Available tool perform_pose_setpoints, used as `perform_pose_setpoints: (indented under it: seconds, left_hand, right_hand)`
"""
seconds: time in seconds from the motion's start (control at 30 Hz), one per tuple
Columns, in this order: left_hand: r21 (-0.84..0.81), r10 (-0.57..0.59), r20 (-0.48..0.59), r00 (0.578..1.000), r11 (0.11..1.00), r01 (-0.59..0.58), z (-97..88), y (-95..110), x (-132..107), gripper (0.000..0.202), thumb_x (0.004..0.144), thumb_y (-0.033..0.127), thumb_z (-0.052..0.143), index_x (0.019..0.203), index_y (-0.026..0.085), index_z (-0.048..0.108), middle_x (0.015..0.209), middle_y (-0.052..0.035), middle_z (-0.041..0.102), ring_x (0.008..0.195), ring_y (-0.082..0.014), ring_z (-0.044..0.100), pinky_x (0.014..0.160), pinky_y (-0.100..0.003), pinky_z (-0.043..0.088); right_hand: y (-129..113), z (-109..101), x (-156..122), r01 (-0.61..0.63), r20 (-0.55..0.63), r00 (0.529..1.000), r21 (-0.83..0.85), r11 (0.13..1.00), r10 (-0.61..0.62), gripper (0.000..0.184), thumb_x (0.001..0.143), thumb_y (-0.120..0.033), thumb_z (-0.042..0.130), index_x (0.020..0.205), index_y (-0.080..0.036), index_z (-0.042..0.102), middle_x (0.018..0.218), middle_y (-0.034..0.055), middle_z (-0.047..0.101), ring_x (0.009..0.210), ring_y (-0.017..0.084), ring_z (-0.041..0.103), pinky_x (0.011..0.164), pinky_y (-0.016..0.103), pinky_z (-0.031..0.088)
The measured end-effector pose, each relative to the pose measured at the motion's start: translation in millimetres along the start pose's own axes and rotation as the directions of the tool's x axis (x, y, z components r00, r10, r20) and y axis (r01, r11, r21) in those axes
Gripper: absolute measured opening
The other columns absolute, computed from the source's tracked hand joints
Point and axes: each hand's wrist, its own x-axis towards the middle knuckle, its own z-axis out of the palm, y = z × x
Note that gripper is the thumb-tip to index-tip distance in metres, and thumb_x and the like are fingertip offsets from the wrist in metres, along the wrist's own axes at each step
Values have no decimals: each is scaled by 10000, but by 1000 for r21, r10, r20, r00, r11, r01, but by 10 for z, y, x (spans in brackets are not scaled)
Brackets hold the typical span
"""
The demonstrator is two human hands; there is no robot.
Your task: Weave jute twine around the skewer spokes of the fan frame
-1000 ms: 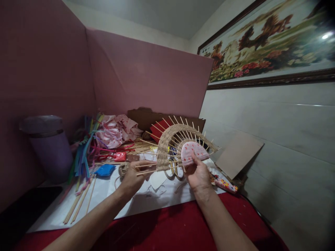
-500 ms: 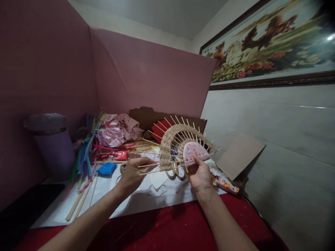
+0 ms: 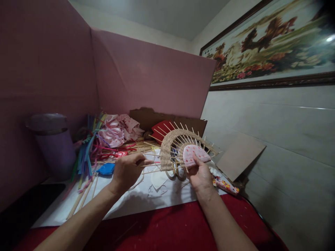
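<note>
My right hand [image 3: 200, 177] grips a half-round woven fan [image 3: 166, 153] by its base, thumb on the pink dotted fabric patch [image 3: 196, 156]. Pale sticks radiate from the patch through a wide band of woven tan cord, their tips poking out beyond it. My left hand [image 3: 127, 172] is closed in a pinch at the left stick ends; what its fingers hold is hidden. A pale curved strand [image 3: 137, 184] shows below that hand. Scissors [image 3: 176, 172] lie behind the fan's lower edge, partly covered. Beneath is a white sheet [image 3: 178, 197] with a pale cut-out piece [image 3: 158, 179].
To the left are a blue packet [image 3: 106, 169], loose sticks [image 3: 82, 198], coloured strips [image 3: 85, 157] and a purple container [image 3: 54, 150]. Pink cloth [image 3: 112, 130] and cardboard [image 3: 167, 116] stand behind. A flower-patterned item [image 3: 226, 184] and a tan board [image 3: 240, 153] are on the right.
My left hand has shifted slightly left and up, its fingers curling tighter. The fan has tipped a little lower, its upper edge dropping, while my right hand keeps its grip.
</note>
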Motion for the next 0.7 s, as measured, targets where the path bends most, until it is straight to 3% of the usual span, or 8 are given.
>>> perform_pose_setpoints:
  seconds: [0.17,0.4,0.6,0.7]
  left_hand:
    - [138,51,17,999,989,-53,-71,23,34,252,767,411,523,675,183,575,553,12,587,502,-112,521,515,-217,311]
    - [-99,1,-1,1000,995,-1,-117,-91,135,158,745,320,554,687,186,615,660,-12,622,594,-123,533,577,-219,376]
    - [-288,-159,173,972,936,204,-115,-167,155,256,689,414,600,689,167,665,554,2,598,490,-101,483,464,-198,346]
    - [-293,-177,161,971,931,219,-80,-166,130,278,688,426,598,682,157,667,532,7,580,470,-90,455,452,-197,329]
  right_hand:
    - [-9,25,-24,-20,-1,1000,-19,1000,20,135,739,-90,522,829,-149,605,652,9,683,569,115,633,544,219,521]
    - [3,16,1,0,-12,1000,-17,1000,0,180,717,-59,528,845,-157,608,677,6,687,591,124,639,567,232,525]
    - [-8,36,-35,-37,-24,999,-29,999,36,199,696,-53,544,843,-166,614,682,-7,691,550,119,631,502,214,510]
    - [-14,52,-58,-45,-20,999,-22,999,45,217,702,-48,535,865,-168,613,684,-9,693,572,115,638,507,203,507]
